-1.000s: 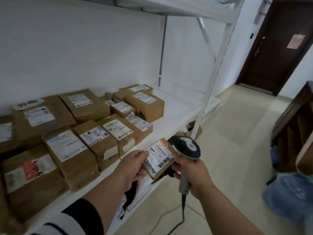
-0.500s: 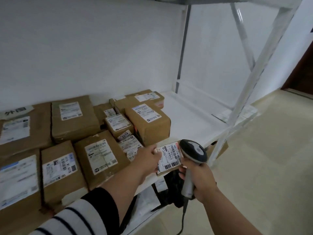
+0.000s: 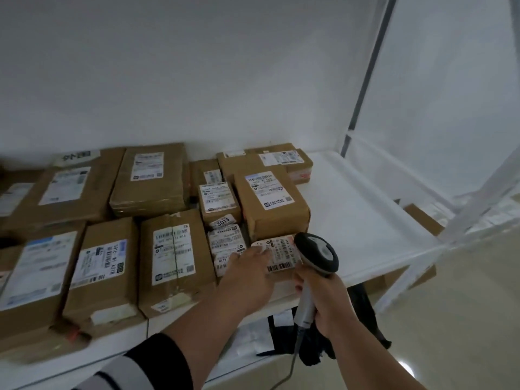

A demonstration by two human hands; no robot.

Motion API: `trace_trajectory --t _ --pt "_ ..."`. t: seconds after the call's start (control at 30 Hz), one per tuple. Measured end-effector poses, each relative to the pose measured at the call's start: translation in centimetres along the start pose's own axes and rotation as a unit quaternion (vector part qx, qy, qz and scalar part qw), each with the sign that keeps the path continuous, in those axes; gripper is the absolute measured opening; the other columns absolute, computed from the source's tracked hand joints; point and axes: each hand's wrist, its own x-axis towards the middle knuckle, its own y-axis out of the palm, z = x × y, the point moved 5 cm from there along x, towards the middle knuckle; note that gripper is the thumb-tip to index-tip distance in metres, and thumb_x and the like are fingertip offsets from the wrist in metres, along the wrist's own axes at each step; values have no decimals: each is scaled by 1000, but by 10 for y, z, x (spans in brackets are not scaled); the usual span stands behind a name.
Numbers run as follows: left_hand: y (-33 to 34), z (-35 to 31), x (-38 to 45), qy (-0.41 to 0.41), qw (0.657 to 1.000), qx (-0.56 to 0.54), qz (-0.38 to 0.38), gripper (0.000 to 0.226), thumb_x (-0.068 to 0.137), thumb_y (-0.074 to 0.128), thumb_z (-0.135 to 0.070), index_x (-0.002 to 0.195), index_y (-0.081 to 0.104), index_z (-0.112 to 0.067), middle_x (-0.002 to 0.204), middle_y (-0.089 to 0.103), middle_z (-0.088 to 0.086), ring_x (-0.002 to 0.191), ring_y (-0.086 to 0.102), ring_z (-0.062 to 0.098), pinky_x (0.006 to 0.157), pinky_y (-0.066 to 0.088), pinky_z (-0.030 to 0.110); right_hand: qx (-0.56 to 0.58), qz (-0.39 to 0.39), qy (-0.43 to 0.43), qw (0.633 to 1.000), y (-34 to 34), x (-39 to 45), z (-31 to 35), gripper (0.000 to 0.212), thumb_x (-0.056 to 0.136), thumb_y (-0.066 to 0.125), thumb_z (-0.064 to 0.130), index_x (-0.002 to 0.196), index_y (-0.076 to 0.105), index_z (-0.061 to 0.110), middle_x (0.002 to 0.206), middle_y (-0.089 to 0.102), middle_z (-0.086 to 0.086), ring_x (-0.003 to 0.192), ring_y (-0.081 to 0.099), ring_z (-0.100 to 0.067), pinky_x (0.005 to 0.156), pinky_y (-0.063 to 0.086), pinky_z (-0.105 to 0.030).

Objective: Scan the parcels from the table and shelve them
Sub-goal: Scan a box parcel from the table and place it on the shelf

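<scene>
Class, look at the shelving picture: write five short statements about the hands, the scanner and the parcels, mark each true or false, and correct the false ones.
1. The right hand grips a barcode scanner. True.
2. The left hand rests on a small parcel at the shelf's front. True.
3. The shelf is packed full of boxes. False: its right part is bare.
4. The small parcel lies label down. False: its label faces up.
5. One tag reads 3013. True.

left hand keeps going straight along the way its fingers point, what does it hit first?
Likely the taller brown box behind the small parcel that the left hand presses on the shelf; depth is unclear.
</scene>
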Motion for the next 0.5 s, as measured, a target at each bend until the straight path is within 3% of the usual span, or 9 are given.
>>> trace_trajectory --t 0.13,0.23,0.27,0.4,0.5 --pt "-13 10 -24 -16 992 -122 -13 50 100 47 -34 148 41 -22 146 33 1 131 41 17 103 27 19 6 -13 -22 1000 0 -11 3 23 82 76 6 104 73 11 83 76 -10 79 70 -25 73 60 -38" --pt "-31 18 -53 -10 983 -178 -44 22 99 48 -24 115 63 -21 115 47 0 92 53 15 76 38 20 27 -26 -40 998 6 -34 6 22 82 75 5 102 73 14 79 78 -4 77 71 -24 65 58 -34" --pt "-37 24 -65 -10 979 -193 -59 23 99 50 -24 115 65 -22 111 52 -1 87 53 12 73 39 19 32 -22 -40 998 12 -44 6 21 83 74 5 101 72 15 78 78 -3 76 71 -24 64 58 -33" --pt "-57 65 -127 -52 956 -275 -87 18 97 57 -33 113 67 -33 106 64 -14 89 61 4 71 48 16 18 29 -43 999 58 -101 -3 20 83 77 6 98 70 17 73 77 -4 68 74 -23 58 57 -31" --pt "-74 111 -186 -83 932 -336 -106 14 96 59 -32 108 67 -32 99 68 -12 76 64 3 50 42 8 -4 93 -44 995 116 -154 -18 14 86 76 9 96 70 16 74 76 -2 68 74 -25 59 57 -34"
